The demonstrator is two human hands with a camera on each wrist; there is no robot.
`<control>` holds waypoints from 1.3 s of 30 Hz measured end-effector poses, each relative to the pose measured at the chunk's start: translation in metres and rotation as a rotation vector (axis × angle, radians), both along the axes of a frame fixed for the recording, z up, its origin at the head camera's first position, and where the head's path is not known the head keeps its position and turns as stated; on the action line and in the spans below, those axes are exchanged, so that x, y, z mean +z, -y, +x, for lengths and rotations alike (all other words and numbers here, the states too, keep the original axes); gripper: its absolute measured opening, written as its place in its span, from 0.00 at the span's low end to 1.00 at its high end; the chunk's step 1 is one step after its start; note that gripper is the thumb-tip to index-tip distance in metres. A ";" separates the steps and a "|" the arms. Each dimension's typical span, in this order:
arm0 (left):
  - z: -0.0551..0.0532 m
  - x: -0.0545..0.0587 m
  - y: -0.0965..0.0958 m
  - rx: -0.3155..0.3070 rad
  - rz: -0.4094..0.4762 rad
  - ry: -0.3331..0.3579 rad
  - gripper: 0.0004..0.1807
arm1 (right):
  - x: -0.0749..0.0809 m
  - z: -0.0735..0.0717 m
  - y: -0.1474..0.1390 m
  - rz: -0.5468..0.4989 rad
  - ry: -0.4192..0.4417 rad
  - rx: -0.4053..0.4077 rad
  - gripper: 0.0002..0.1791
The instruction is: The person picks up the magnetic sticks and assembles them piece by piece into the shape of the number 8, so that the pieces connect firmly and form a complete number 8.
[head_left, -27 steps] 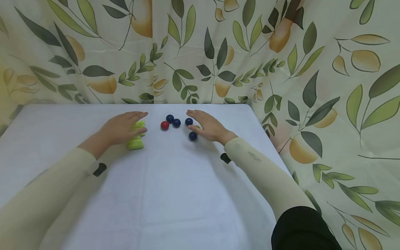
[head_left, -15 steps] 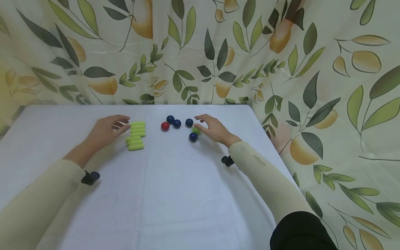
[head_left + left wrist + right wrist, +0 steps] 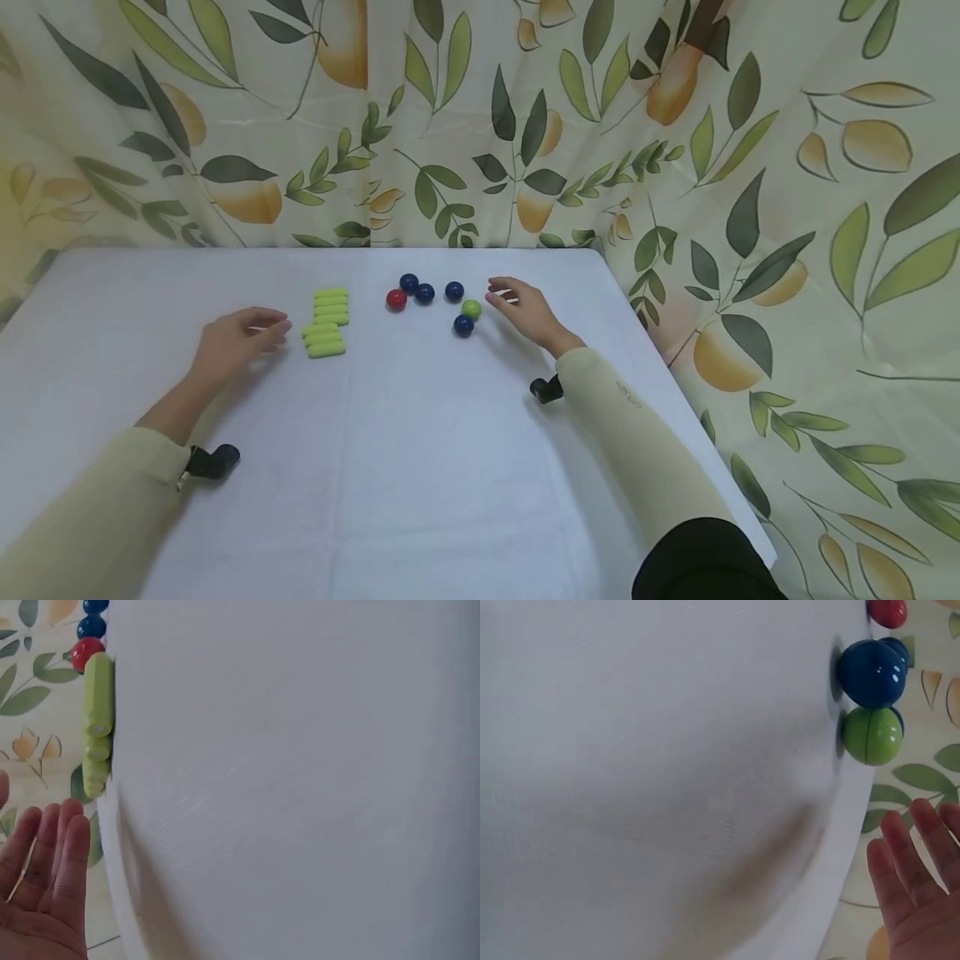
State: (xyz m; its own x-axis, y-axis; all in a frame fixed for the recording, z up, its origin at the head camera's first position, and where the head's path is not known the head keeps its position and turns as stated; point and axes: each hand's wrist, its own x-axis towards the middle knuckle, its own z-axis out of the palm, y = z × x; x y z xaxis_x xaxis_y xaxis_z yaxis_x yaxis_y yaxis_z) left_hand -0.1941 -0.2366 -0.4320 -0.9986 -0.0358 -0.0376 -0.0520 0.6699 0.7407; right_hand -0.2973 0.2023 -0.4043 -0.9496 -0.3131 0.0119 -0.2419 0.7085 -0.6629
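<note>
In the head view my left hand (image 3: 234,340) hovers to the left of several light-green rods (image 3: 330,318), apart from them and holding nothing. The rods lie side by side in two short rows, one nearer than the other. On the right, my right hand (image 3: 528,312) is beside a green ball (image 3: 471,309) without touching it, its fingers loosely bent. A dark blue ball (image 3: 463,326) sits against the green one, and another blue ball (image 3: 454,291) lies just behind. Left of these, a red ball (image 3: 396,300) stands close to two blue balls (image 3: 424,293).
A white cloth (image 3: 420,467) covers the table. Behind it and along the right side hangs a leaf-and-fruit patterned curtain (image 3: 517,167). Each wrist carries a small black camera, such as the left camera (image 3: 215,462).
My left hand has drawn left and nearer, uncovering the rods. My right hand has slid right, off the balls, so the green ball shows fully. Rods and balls keep their places.
</note>
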 end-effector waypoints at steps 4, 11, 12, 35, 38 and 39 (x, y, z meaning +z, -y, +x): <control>0.005 -0.008 -0.006 -0.013 0.032 0.030 0.33 | -0.008 0.001 -0.003 -0.024 0.016 -0.039 0.29; 0.009 -0.016 -0.020 -0.046 0.055 0.035 0.30 | -0.019 -0.002 -0.002 -0.059 0.048 -0.070 0.28; 0.009 -0.017 -0.022 -0.047 0.054 0.033 0.30 | -0.020 -0.002 -0.002 -0.064 0.053 -0.073 0.28; 0.006 -0.021 -0.030 -0.050 -0.055 -0.019 0.21 | -0.033 -0.004 0.010 -0.135 0.087 -0.113 0.26; 0.005 -0.021 -0.031 -0.046 -0.061 -0.016 0.20 | -0.034 -0.004 0.012 -0.136 0.096 -0.110 0.27; 0.005 -0.021 -0.031 -0.046 -0.059 -0.018 0.20 | -0.034 -0.004 0.012 -0.134 0.096 -0.109 0.27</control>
